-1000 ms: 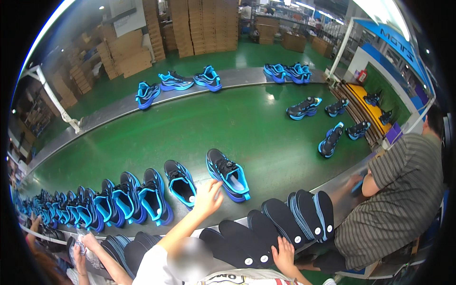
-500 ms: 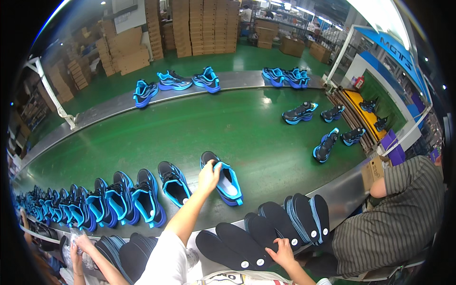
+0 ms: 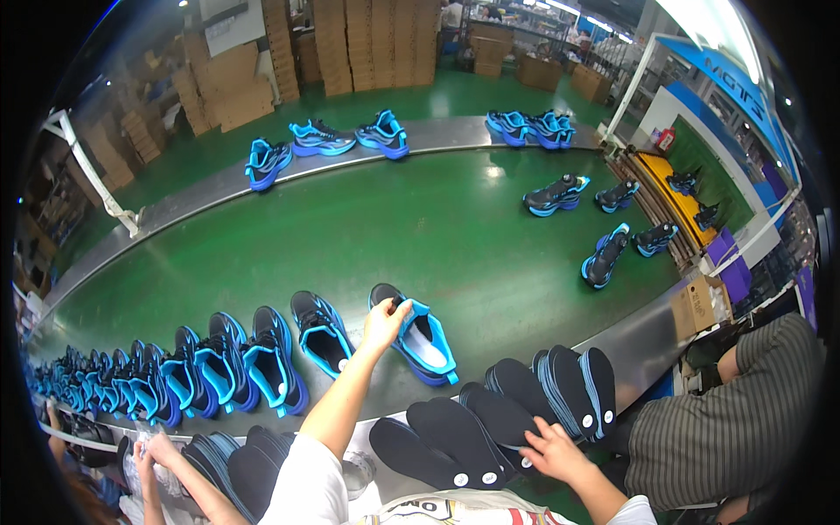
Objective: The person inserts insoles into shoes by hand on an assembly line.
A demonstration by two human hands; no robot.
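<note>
Left grip [image 3: 382, 325] pinches a shoe [image 3: 440, 336], partly hiding it; whether right grip [image 3: 558, 453] holds an insole [image 3: 496, 416] is unclear.

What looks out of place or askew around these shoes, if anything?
Nothing looks spilled or damaged. Mildly odd: the four shoes toward the green surface's right end lie scattered at differing angles, unlike the near row of shoes, lined up side by side. The shoe at the left hand looks intact.

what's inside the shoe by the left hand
Inside the black-and-blue sneaker by the left hand, a whitish inner sole shows toward the heel, framed by the bright blue collar. The toe interior is covered by the upper.
</note>
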